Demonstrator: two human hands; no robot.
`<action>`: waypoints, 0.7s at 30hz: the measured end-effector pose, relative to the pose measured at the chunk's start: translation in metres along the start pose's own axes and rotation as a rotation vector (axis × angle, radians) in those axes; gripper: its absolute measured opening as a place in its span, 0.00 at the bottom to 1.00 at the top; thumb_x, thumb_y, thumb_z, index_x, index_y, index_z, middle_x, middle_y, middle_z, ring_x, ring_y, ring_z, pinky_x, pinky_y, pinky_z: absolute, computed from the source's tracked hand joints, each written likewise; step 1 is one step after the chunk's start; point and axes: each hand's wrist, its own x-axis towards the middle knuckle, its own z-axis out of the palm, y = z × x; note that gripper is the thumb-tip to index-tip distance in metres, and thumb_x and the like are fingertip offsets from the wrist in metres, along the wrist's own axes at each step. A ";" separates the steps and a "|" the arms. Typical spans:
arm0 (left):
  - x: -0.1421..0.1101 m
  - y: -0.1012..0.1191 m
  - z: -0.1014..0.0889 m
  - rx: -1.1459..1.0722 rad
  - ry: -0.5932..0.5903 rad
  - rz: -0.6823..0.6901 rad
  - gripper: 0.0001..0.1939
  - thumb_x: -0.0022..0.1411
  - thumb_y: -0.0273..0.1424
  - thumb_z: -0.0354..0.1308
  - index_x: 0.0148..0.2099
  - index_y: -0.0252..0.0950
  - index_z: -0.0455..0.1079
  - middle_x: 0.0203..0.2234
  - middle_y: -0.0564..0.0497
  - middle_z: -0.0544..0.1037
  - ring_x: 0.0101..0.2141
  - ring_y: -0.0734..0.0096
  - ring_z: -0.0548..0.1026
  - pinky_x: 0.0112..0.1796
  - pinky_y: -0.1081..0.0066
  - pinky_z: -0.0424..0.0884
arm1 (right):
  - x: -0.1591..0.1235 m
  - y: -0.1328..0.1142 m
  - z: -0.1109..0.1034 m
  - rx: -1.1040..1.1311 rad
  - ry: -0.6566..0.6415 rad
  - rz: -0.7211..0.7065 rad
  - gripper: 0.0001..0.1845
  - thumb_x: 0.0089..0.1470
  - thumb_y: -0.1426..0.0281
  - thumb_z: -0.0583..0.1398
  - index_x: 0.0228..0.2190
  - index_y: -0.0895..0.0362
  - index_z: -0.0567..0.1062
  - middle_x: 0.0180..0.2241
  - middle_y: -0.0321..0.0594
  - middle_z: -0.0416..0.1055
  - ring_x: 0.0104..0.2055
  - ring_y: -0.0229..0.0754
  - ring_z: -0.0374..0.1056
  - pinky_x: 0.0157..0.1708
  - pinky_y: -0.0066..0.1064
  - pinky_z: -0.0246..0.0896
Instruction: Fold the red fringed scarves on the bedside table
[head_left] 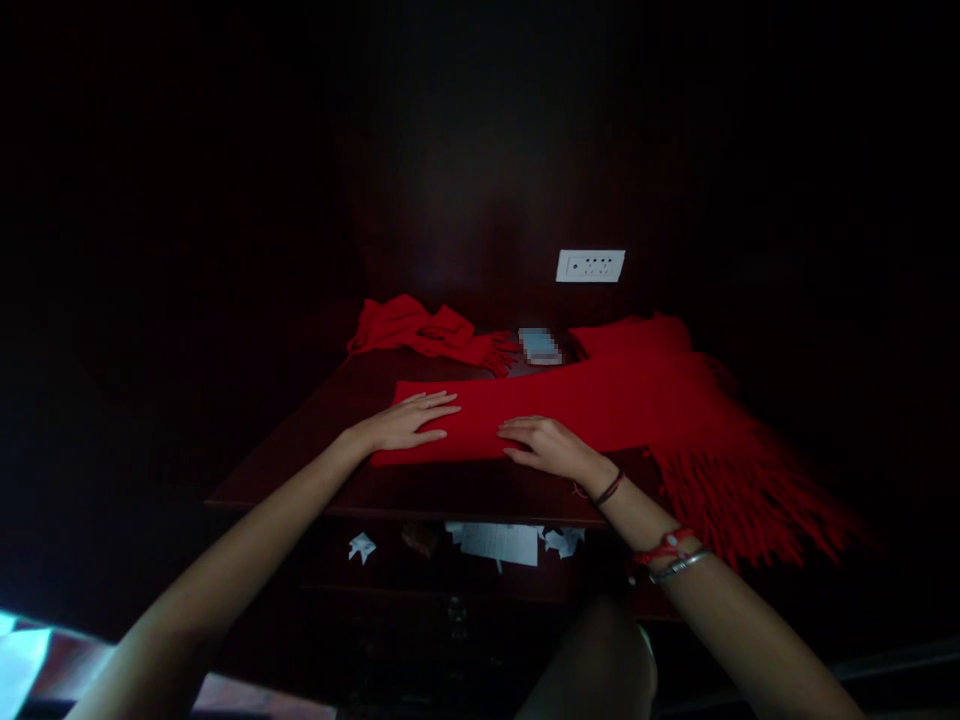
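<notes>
A red fringed scarf (585,395) lies folded into a flat band across the dark wooden tabletop (315,400). Its fringe spreads over the right front edge and hangs down. My left hand (409,422) rests flat on the scarf's left end, fingers stretched toward the right. My right hand (544,442) lies on the middle of the band near its front edge, fingers extended and pointing left, palm down. Neither hand grips the cloth. The far right part of the scarf is bunched up against the back.
Another red fringed cloth (420,330) lies crumpled at the back left. A blurred pale rectangular item (540,345) sits behind the scarf. A white socket panel (590,266) is on the back wall. Below the tabletop, an open compartment holds papers (499,543) and a crumpled white piece (361,547).
</notes>
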 end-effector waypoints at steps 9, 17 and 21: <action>-0.001 0.002 -0.001 -0.088 -0.025 -0.024 0.24 0.59 0.42 0.42 0.57 0.44 0.47 0.57 0.50 0.48 0.55 0.66 0.48 0.51 0.65 0.48 | -0.006 -0.003 -0.011 0.016 -0.050 0.054 0.22 0.46 0.76 0.51 0.46 0.58 0.65 0.43 0.42 0.66 0.43 0.38 0.62 0.44 0.29 0.56; 0.000 0.000 0.000 -0.088 -0.034 -0.024 0.25 0.59 0.42 0.42 0.57 0.43 0.47 0.56 0.49 0.48 0.55 0.66 0.48 0.51 0.65 0.47 | -0.006 -0.003 -0.011 -0.002 -0.020 0.046 0.20 0.48 0.77 0.49 0.45 0.59 0.66 0.42 0.42 0.67 0.43 0.38 0.62 0.44 0.29 0.55; 0.000 0.000 0.000 -0.086 -0.029 -0.013 0.25 0.59 0.42 0.41 0.57 0.42 0.48 0.56 0.49 0.49 0.55 0.67 0.48 0.51 0.66 0.47 | -0.007 0.000 -0.012 0.011 -0.025 0.044 0.16 0.51 0.73 0.49 0.42 0.59 0.68 0.40 0.41 0.68 0.42 0.38 0.62 0.43 0.28 0.55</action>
